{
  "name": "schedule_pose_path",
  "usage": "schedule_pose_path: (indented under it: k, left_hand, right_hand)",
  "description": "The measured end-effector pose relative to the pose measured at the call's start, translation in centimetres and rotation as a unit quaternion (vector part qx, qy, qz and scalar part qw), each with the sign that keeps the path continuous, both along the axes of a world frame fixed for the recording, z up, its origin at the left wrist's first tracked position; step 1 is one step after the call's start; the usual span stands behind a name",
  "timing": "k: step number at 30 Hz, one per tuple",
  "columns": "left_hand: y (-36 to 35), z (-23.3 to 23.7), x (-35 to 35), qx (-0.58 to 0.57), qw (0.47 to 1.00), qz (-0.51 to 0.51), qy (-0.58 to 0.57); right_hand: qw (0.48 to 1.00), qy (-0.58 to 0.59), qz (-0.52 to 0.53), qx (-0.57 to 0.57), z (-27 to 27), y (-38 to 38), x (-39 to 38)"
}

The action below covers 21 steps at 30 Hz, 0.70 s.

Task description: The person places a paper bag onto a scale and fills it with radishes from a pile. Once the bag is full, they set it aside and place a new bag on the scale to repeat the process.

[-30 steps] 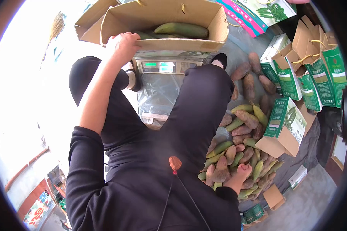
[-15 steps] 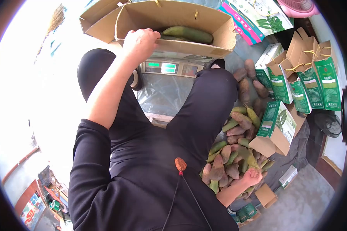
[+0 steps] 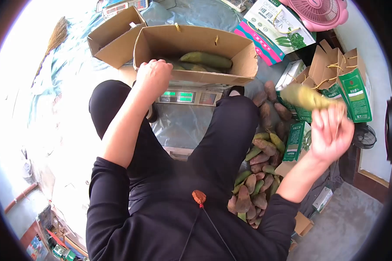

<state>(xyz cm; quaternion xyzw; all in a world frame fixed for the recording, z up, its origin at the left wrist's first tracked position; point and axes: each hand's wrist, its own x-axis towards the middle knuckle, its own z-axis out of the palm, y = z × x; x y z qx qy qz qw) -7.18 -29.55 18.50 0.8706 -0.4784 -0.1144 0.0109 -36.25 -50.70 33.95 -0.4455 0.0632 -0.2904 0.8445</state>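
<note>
An open cardboard box [image 3: 196,77] stands on a scale [image 3: 189,96] with lit green displays, between my knees. Long green radishes [image 3: 207,59] lie inside it. My left hand [image 3: 154,77] rests on the box's near left edge, its fingers curled over the rim; what they hold, if anything, is hidden. Raised at the right, my right hand [image 3: 332,132] grips a yellow-green radish [image 3: 304,96] by its thin end. That radish is blurred by motion. Below it, a pile of green and brownish radishes [image 3: 244,198] lies on the floor beside my right leg.
Green and white cartons [image 3: 355,95] with yellow cord handles stand at the right, near a pink fan [image 3: 320,11]. A smaller open box [image 3: 116,37] sits left of the large one. A broom [image 3: 56,35] is at the upper left.
My right hand has risen from the pile with the radish in its grip. My left hand stays at the box's edge. The view has shifted, so the box appears lower.
</note>
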Motion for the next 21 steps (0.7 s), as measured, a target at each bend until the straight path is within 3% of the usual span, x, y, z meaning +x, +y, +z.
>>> schedule_pose_path:
  k: [6, 9, 10, 12, 15, 18, 21]
  left_hand:
    - [0.1, -0.7, 0.2, -0.023, 1.000, -0.001, -0.002]
    - [0.0, -0.7, 0.3, -0.011, 1.000, -0.007, -0.001]
    - [0.0, -0.7, 0.4, -0.002, 1.000, -0.007, -0.001]
    - [0.0, -0.9, 0.4, -0.003, 1.000, -0.011, 0.006]
    - [-0.1, -1.0, 0.4, 0.002, 1.000, -0.006, -0.001]
    - [-0.3, -0.5, 0.2, -0.013, 1.000, -0.005, -0.006]
    - [-0.5, -0.2, 0.0, -0.021, 1.000, -0.005, -0.001]
  right_hand:
    - [0.987, -0.012, 0.154, 0.042, -1.2, -0.4, 12.5]
    - [0.988, 0.156, 0.022, -0.007, -5.2, -0.8, 16.0]
    - [0.978, 0.204, 0.037, -0.012, -7.1, -1.2, 16.5]
    - [0.933, 0.352, 0.014, -0.078, -10.0, -1.4, 15.5]
    - [0.919, 0.362, -0.073, -0.138, -12.4, -1.9, 11.3]
    - [0.930, 0.340, -0.109, -0.086, -14.4, -3.4, 4.4]
    - [0.888, 0.411, -0.202, -0.039, -18.3, -3.1, -2.5]
